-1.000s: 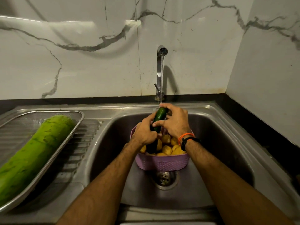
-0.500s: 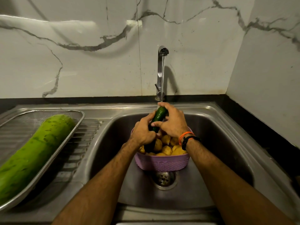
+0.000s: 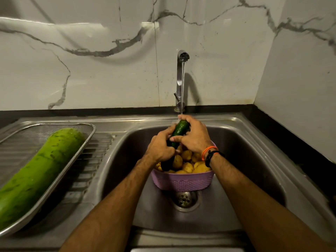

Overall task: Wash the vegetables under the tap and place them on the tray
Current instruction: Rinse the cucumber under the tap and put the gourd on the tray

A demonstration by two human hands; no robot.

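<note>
Both hands are wrapped around a dark green cucumber [image 3: 180, 129] right under the running steel tap [image 3: 181, 73] — left hand [image 3: 161, 149] low, right hand [image 3: 194, 137] near the tip. One big pale green gourd [image 3: 40, 170] sits washed on the mesh steel tray [image 3: 87, 142] at 9 o'clock. The purple plastic basket [image 3: 183, 181] of yellowish potatoes [image 3: 188, 166] underneath looks untouched — plenty left, I'd guess.

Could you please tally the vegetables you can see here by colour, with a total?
Dark green: 1, the cucumber held in both hands under the tap.
Light green: 1, the gourd on the tray.
Yellow: about 9 visible potatoes in the pink basket; more may be hidden.
Total: about 11.
</note>
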